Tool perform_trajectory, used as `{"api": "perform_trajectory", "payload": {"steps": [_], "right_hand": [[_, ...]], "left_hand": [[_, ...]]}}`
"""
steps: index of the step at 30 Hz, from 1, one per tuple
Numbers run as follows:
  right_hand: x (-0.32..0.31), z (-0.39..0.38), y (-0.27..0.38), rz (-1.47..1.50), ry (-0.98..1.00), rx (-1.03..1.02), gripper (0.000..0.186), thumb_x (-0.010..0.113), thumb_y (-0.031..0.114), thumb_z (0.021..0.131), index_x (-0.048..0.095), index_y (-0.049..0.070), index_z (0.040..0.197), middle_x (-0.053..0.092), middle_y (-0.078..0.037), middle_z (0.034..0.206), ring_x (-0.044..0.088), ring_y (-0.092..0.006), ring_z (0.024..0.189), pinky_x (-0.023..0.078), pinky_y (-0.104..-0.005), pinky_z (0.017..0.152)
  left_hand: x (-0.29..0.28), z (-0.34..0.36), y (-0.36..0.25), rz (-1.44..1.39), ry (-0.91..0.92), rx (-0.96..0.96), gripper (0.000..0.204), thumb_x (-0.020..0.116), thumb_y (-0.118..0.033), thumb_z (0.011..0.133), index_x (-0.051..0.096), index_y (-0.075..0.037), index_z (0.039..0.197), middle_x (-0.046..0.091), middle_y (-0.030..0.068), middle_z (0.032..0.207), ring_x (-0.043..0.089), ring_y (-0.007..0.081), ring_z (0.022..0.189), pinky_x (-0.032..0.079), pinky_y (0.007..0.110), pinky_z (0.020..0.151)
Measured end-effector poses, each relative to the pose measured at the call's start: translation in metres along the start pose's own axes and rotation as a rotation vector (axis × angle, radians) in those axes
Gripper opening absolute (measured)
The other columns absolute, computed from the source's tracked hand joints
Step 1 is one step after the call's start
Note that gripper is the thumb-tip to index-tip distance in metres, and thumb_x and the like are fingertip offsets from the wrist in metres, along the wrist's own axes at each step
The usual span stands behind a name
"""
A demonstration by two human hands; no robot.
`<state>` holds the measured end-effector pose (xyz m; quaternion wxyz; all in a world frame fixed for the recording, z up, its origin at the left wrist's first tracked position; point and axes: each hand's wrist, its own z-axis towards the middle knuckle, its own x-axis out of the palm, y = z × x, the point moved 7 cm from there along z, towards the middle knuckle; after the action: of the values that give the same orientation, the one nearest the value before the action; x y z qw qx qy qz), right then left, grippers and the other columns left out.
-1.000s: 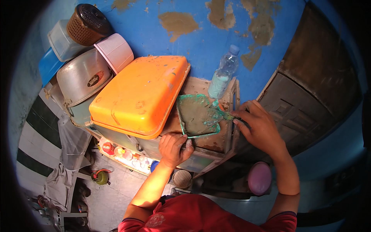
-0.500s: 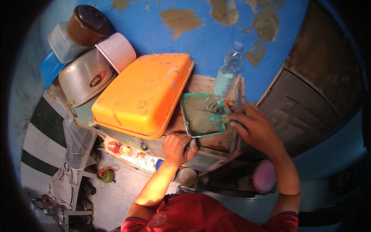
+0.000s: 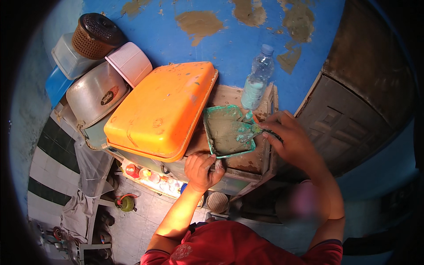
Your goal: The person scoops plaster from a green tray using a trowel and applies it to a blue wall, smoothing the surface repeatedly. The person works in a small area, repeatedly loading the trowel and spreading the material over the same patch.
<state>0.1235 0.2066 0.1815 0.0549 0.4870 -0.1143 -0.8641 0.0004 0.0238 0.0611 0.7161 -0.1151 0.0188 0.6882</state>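
Note:
A shallow green tray (image 3: 230,155) of grey-brown wet filler (image 3: 223,128) rests on the wooden cabinet top. My left hand (image 3: 202,171) has its fingers curled at the tray's near rim, gripping it at the corner. In my right hand (image 3: 289,137) a putty knife is pinched by its handle. The putty knife's smeared turquoise blade (image 3: 245,131) lies over the filler at the tray's right side. Just behind the tray stands a clear plastic bottle (image 3: 257,81), partly filled with pale bluish stuff.
An upturned orange basin (image 3: 161,110) covers the cabinet's left part. Beyond it are a metal pot (image 3: 95,95), a pink tub (image 3: 129,65) and a brown basket (image 3: 95,37). The blue wall (image 3: 163,42) behind carries brown filler patches. A dark door (image 3: 338,119) is at right.
The putty knife's blade has shifted within the tray and shows more of its turquoise face. My right hand has moved up slightly, while my left hand stays on the rim.

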Motion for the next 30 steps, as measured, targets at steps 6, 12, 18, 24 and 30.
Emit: {"api": "perform_trajectory", "payload": {"steps": [6,12,18,24,30], "right_hand": [[-0.004,0.005,0.000,-0.106,0.042,-0.013,0.032,0.070,0.009,0.084,0.067,0.007,0.116,0.058,-0.011,0.102,0.056,-0.0308,0.101,0.047,-0.0418,0.086],[-0.002,0.005,-0.009,-0.059,0.078,-0.039,0.030,0.070,0.014,0.086,0.068,0.007,0.115,0.056,-0.012,0.099,0.056,-0.0316,0.100,0.047,-0.0432,0.085],[-0.024,0.011,-0.012,-0.081,0.246,-0.049,0.025,0.071,0.014,0.086,0.070,0.006,0.110,0.061,-0.011,0.101,0.058,-0.0316,0.100,0.047,-0.0412,0.088],[-0.018,0.013,-0.024,0.041,0.233,-0.057,0.024,0.070,0.018,0.089,0.071,0.006,0.110,0.060,-0.013,0.094,0.057,-0.0328,0.094,0.047,-0.0425,0.083],[-0.013,0.010,-0.029,0.048,0.227,-0.006,0.023,0.070,0.019,0.089,0.072,0.007,0.109,0.059,-0.013,0.088,0.057,-0.0318,0.091,0.047,-0.0425,0.081]], "left_hand": [[0.002,0.000,0.001,0.006,0.000,0.007,0.035,0.075,-0.012,0.071,0.061,-0.005,0.102,0.062,0.0090,0.082,0.059,0.0278,0.069,0.045,0.038,0.062],[0.000,0.001,0.000,0.000,0.002,0.013,0.035,0.075,-0.014,0.071,0.061,-0.006,0.103,0.062,0.0087,0.082,0.060,0.0276,0.069,0.045,0.038,0.062],[0.001,-0.001,0.001,0.003,0.006,-0.011,0.033,0.075,-0.014,0.072,0.061,-0.006,0.101,0.063,0.0088,0.082,0.060,0.0277,0.070,0.046,0.038,0.063],[0.001,0.000,0.000,-0.009,0.004,-0.009,0.032,0.075,-0.015,0.072,0.062,-0.006,0.100,0.063,0.0092,0.082,0.061,0.0279,0.071,0.046,0.038,0.064],[0.002,-0.003,0.000,0.002,0.002,-0.011,0.034,0.076,-0.016,0.071,0.062,-0.006,0.100,0.063,0.0094,0.083,0.061,0.0280,0.071,0.046,0.038,0.064]]}}
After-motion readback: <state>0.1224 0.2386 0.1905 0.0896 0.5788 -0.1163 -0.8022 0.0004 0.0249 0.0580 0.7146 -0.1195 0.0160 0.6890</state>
